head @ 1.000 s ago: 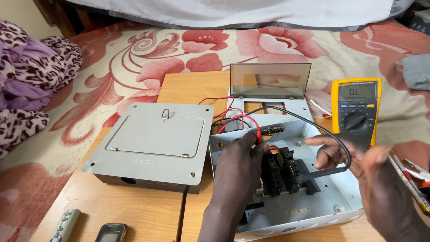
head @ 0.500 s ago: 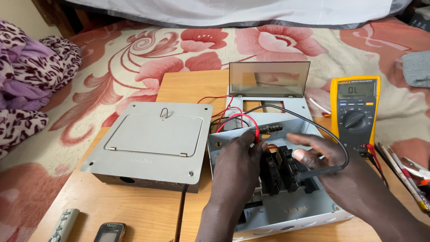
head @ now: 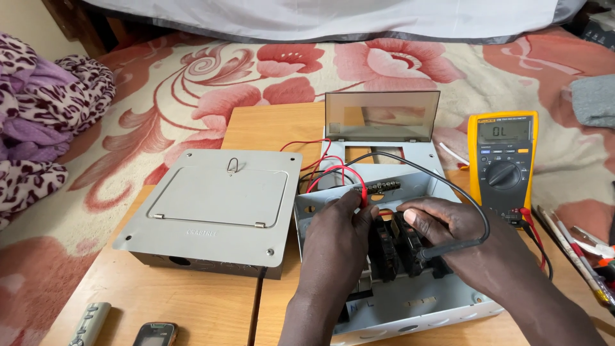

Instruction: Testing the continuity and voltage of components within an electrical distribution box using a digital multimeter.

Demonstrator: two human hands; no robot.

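The open grey breaker box (head: 410, 301) lies on the wooden table (head: 192, 301), in front of the person, and both hands work inside it. In the box stand black breakers (head: 387, 253) side by side, and above them is a small terminal strip (head: 379, 187). The left hand (head: 336, 247) rests over the left part of the box; its fingers are pressed together on the red probe (head: 362, 192), whose tip is at the terminal strip. The right hand (head: 458, 240) comes from the right side and pinches the black probe (head: 448, 248), with the thumb lying on the top of the breakers. I cannot tell where exactly the black tip touches.

A red wire (head: 333, 173) and a black wire (head: 442, 182) run in loops from the probes over the box to the yellow meter (head: 503, 163), which stands just beside the box on its right. The box has a smoky transparent flap (head: 382, 115) standing upright at the back.

To the left of the box, close to it, lies a second grey box (head: 214, 208) with its lid closed. At the near edge of the table are a remote control (head: 90, 323) and a small phone (head: 154, 334). On the right edge lie some screwdrivers (head: 576, 250). The table stands on a flowered carpet (head: 256, 77).
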